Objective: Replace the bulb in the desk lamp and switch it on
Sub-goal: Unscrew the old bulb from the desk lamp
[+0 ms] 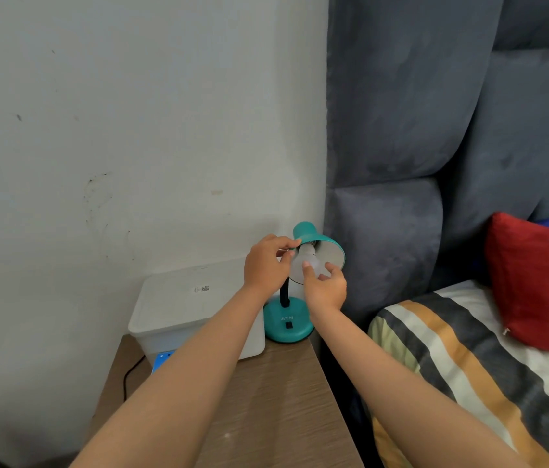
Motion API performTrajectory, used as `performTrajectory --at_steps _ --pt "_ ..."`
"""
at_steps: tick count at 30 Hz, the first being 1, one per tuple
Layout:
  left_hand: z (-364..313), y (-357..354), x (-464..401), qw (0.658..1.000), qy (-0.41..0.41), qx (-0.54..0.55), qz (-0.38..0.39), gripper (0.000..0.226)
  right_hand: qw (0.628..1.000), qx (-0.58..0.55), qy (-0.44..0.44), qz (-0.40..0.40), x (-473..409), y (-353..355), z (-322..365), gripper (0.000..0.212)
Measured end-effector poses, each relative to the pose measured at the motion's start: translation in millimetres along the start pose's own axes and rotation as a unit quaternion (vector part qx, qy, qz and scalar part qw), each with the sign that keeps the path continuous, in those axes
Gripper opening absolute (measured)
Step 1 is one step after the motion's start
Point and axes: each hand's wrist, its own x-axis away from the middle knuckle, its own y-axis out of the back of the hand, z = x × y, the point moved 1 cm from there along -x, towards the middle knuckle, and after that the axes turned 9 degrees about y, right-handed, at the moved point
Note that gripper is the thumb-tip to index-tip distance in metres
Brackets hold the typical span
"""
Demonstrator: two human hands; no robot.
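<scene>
A teal desk lamp stands at the far right corner of a wooden bedside table [280, 393], its round base [288, 327] marked ATN with a black switch on top. The teal shade [330, 246] tilts toward me, its white inside showing. A white bulb [305, 265] sits in the shade's socket. My left hand [266, 265] grips the left rim of the shade with fingertips. My right hand [325, 287] comes from below, thumb and fingers closed around the bulb's dome. The lamp's black neck is partly hidden behind my hands.
A white lidded plastic box [185, 309] sits left of the lamp, with a blue item and a black cable at its front. A white wall is behind. To the right are a grey padded headboard [401, 130], a striped blanket [452, 359] and a red cushion [536, 282].
</scene>
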Motion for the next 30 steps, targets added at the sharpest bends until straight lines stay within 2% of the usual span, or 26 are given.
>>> performTrajectory --at_steps 8,14,20,23,26,30 --pt "-2 1 3 1.000 -0.002 -0.013 0.006 0.025 1.000 0.001 0.024 0.002 -2 1 2 0.055" --pt "-6 8 14 0.998 -0.002 -0.053 0.046 0.037 0.999 0.005 0.045 0.006 1 12 12 0.052" --pt "-2 21 40 0.995 0.039 -0.054 0.078 0.047 0.996 0.029 0.077 0.022 26 24 24 0.051" --pt "17 37 57 0.991 0.065 -0.078 0.083 0.047 0.996 0.029 0.080 0.035 50 26 15 0.042" --pt "43 55 80 0.988 0.098 -0.095 0.068 0.045 0.992 0.068 0.087 0.065 80 26 -8 0.041" --pt "82 77 119 0.985 0.137 -0.110 0.003 0.035 0.987 0.110 0.052 0.104 118 22 -42 0.038"
